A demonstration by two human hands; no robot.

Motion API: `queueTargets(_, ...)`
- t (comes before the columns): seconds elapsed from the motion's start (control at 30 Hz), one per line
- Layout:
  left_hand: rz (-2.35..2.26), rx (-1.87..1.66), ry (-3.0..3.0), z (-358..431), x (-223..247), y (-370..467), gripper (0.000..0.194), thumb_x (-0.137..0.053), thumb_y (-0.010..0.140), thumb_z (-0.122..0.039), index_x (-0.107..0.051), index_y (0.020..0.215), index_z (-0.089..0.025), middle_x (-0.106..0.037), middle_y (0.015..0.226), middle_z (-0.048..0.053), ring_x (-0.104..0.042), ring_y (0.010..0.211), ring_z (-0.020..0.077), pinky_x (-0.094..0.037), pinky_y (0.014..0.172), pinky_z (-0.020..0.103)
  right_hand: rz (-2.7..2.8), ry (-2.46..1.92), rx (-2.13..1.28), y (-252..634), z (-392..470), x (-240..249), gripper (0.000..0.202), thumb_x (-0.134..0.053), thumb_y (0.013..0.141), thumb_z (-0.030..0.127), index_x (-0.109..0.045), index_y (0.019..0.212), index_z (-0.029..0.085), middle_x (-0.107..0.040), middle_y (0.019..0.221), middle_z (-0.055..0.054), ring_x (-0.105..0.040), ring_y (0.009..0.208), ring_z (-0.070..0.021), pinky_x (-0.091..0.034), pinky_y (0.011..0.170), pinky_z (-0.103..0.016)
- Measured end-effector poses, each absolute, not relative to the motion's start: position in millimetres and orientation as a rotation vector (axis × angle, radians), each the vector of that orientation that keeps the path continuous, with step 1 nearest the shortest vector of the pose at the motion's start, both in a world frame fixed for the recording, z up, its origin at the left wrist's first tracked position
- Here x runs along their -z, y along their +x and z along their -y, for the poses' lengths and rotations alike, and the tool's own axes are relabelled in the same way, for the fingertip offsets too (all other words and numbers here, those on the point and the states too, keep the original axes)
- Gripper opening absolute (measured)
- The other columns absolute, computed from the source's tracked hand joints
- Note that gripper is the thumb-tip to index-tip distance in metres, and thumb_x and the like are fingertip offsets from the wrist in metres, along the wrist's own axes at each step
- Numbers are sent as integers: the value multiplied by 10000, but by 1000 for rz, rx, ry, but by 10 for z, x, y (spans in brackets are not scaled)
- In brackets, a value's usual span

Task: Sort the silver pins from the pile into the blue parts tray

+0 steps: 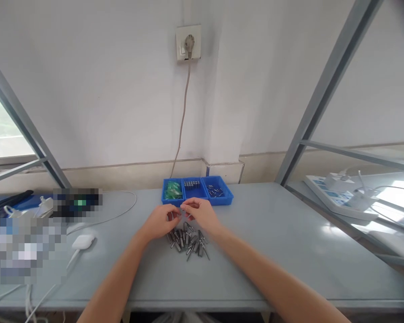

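Note:
My left hand (160, 220) and my right hand (201, 214) meet over the table, thumbs and forefingers pinched close together. Whatever lies between their fingertips is too small and blurred to name. Just below them is a loose pile of small metal parts (197, 246), some like short cylinders and some with thin pins. Behind the hands stands a blue tray (231, 197) with three compartments. Its left one holds green pieces (173, 190), the middle one short metal parts (191, 184) in rows, and the right one small dark pin-like parts (215, 191).
On the left lie a white charger (84, 242), a looping white cable (121, 214) and blurred-out items. A cord hangs from the wall socket (188, 43) behind the tray. Grey metal posts (326, 94) rise at both sides. A white power strip (343, 202) lies beyond the right post.

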State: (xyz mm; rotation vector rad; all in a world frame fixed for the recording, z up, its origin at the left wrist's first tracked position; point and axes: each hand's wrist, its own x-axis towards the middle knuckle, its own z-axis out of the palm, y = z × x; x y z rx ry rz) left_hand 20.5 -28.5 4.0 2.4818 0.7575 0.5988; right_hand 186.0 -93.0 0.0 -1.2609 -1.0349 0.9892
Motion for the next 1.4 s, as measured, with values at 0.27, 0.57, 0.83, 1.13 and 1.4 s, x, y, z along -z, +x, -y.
queueTargets(0.27, -779, -729, 2454, 260, -48, 207, 253, -479, 911, -314, -620, 745, -185, -623, 743, 2, -519, 671, 145, -371, 622, 264, 1112, -1346, -856, 1902, 895, 82, 195, -682, 732, 363, -644, 785, 180, -654, 747, -27, -590, 663, -169, -498, 588, -300)
queueTargets(0.57, -759, -722, 2544, 211, 39, 213, 390, -406, 961, -380, -505, 644, -175, -507, 640, -17, -441, 609, 130, -298, 570, 259, 1734, -1273, -336, 1859, 965, 83, 197, -566, 810, 175, -680, 968, 204, -700, 882, -41, -599, 788, -178, -477, 752, -323)
queueTargets(0.83, -773, -834, 2482, 262, -14, 211, 357, -449, 944, -405, -507, 675, -178, -508, 632, -28, -433, 597, 126, -301, 582, 255, 1293, -930, -1028, 2051, 969, -141, 191, -731, 749, 291, -699, 919, 210, -675, 778, -9, -622, 683, -149, -521, 714, -316)
queueTargets(1.13, -839, -795, 2443, 302, -40, 203, 304, -445, 941, -379, -549, 727, -190, -549, 652, -21, -454, 598, 132, -330, 578, 253, 888, -538, -1239, 2652, 1054, -340, 256, -827, 693, 390, -631, 747, 235, -550, 654, 47, -540, 625, -104, -519, 673, -270)
queueTargets(1.4, -871, -791, 2420, 284, -38, 205, 267, -449, 922, -364, -578, 759, -195, -590, 678, -6, -496, 620, 148, -365, 596, 263, 1221, -1371, -891, 3134, 1082, -317, 479, -680, 777, 544, -428, 577, 190, -397, 537, 49, -345, 503, -86, -275, 475, -231)
